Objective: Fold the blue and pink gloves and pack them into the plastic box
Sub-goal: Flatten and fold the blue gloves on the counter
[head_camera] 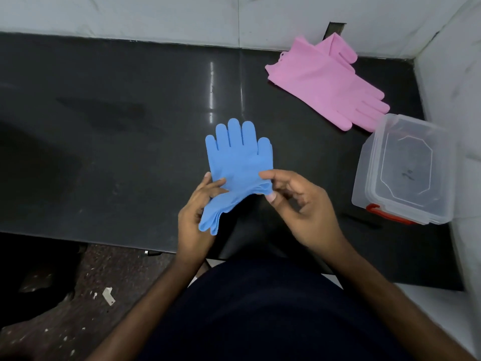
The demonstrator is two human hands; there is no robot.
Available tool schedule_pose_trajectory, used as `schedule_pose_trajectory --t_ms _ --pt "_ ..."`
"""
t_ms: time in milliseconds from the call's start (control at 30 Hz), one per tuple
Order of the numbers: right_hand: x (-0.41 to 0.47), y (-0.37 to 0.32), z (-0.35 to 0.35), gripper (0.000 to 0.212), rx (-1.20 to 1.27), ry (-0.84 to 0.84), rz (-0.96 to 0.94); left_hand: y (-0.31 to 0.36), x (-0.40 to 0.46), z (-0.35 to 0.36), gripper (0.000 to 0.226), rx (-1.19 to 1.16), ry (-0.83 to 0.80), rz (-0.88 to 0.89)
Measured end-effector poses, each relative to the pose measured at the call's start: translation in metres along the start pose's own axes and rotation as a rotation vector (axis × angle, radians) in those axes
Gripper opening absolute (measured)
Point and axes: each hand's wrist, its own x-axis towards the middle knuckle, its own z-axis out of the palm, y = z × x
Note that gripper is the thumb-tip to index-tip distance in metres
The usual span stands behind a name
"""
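Observation:
The blue gloves [238,162] are stacked together, fingers pointing away from me, held just above the black counter [117,126]. My left hand [195,214] grips their left side and cuff end, which hangs down near the counter's front edge. My right hand [299,204] pinches their right edge between thumb and forefinger. The pink gloves [322,82] lie flat at the back right of the counter, fingers toward the box. The clear plastic box [406,168] stands open at the right with nothing inside, an orange latch on its near side.
White tiled walls [182,16] close off the back and the right side of the counter. A speckled floor [78,295] shows below the counter's front edge on the left. My dark clothing fills the bottom centre.

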Motion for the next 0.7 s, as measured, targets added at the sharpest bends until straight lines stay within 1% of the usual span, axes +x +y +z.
schedule_pose_trajectory --t_ms 33,67,100,133,200,233,267,333,367,400,433,467,500,567,633,700 --pt "-0.002 0.005 -0.003 0.036 -0.115 0.043 -0.040 -0.002 0.002 0.001 0.023 -0.079 0.032 0.015" --pt "-0.005 0.009 -0.007 0.039 -0.212 0.082 -0.076 0.002 0.005 0.002 0.019 -0.095 0.062 0.022" --pt "-0.008 0.014 -0.009 0.045 -0.262 0.114 -0.088 0.005 0.009 0.004 0.019 -0.091 0.082 0.036" --pt "-0.010 0.020 -0.010 0.052 -0.258 0.145 -0.064 0.007 0.010 0.006 0.025 -0.084 0.088 0.051" --pt "-0.015 0.030 -0.006 0.065 -0.152 0.182 0.089 0.009 0.011 0.011 0.030 -0.069 0.063 0.077" --pt "-0.019 0.035 -0.002 0.065 -0.109 0.188 0.160 0.010 0.010 0.012 0.030 -0.066 0.038 0.094" --pt "-0.021 0.039 0.003 0.056 -0.097 0.189 0.182 0.010 0.009 0.013 0.032 -0.053 0.016 0.122" --pt "-0.021 0.049 0.009 0.023 -0.107 0.165 0.170 0.008 0.007 0.011 0.035 0.001 -0.028 0.177" --pt "-0.018 0.052 0.008 0.014 -0.066 0.143 0.181 0.008 0.006 0.008 0.034 0.038 -0.049 0.213" --pt "-0.015 0.053 0.005 0.010 -0.038 0.110 0.185 0.008 0.007 0.006 0.034 0.072 -0.072 0.261" --pt "-0.011 0.054 0.002 0.018 -0.088 0.100 0.148 0.008 0.008 0.003 0.034 0.086 -0.095 0.293" --pt "-0.010 0.055 -0.002 0.025 -0.212 0.086 0.072 0.007 0.008 0.000 0.035 0.082 -0.117 0.301" --pt "-0.010 0.056 -0.005 0.029 -0.328 0.078 -0.010 0.006 0.007 -0.002 0.036 0.076 -0.134 0.283" --pt "-0.008 0.059 -0.009 0.038 -0.446 0.075 -0.107 0.001 0.003 -0.004 0.037 0.068 -0.169 0.245" --pt "-0.010 0.063 -0.011 0.042 -0.465 0.040 -0.124 -0.003 0.001 -0.007 0.038 0.086 -0.194 0.228" --pt "-0.017 0.066 -0.012 0.038 -0.458 0.001 -0.089 -0.006 0.003 -0.009 0.038 0.127 -0.220 0.223"
